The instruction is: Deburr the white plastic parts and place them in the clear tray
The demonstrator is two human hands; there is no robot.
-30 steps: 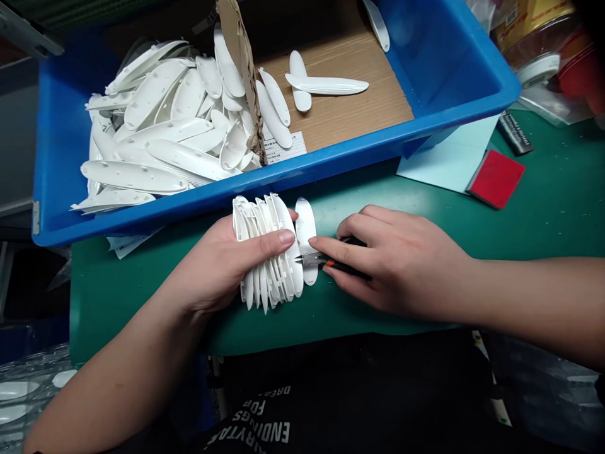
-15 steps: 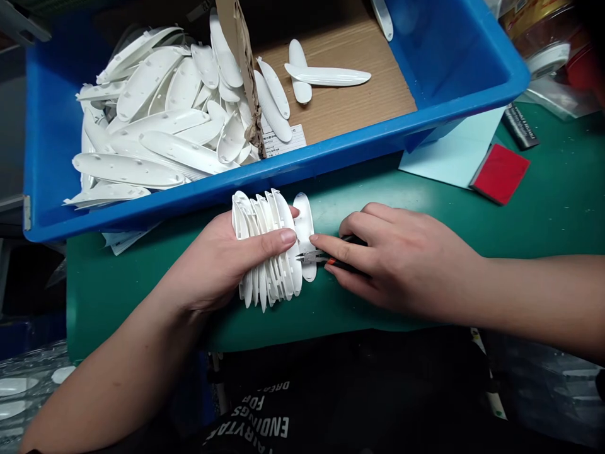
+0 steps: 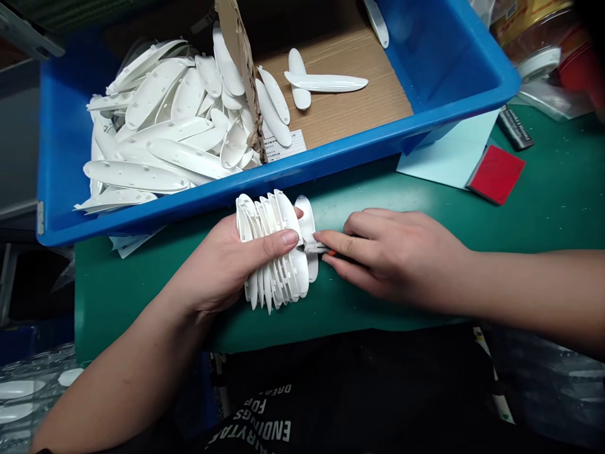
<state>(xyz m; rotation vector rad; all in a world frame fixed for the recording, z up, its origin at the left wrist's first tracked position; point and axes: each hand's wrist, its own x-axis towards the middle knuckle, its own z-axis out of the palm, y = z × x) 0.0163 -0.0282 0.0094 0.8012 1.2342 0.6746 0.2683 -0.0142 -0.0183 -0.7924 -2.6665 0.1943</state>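
The left grip (image 3: 231, 255) pinches a stack (image 3: 281, 280) of white pieces in front of the near wall of the bin (image 3: 340, 151). The pieces stand on edge, side by side, between palm and thumb tip. The thumb lies across them near mid-length, so one set of ends sticks out toward the bin and the other away from it. Most of the fingers are hidden behind the stack.

The right grip (image 3: 401, 261) is closed around the pliers (image 3: 316, 248), its index finger reaching along them. Their tips are at the outermost piece of the stack, just beside the left thumb tip; I cannot tell whether the blades are biting.

A loose piece (image 3: 307, 214) lies on the counter (image 3: 558, 214) in front of the bin, beside the stack and partly covered by the pliers. Inside the bin, a divider (image 3: 239, 57) keeps a pile (image 3: 163, 129) of pieces apart from a few on the other side. A red pad (image 3: 498, 173) lies in front of the bin's right end.
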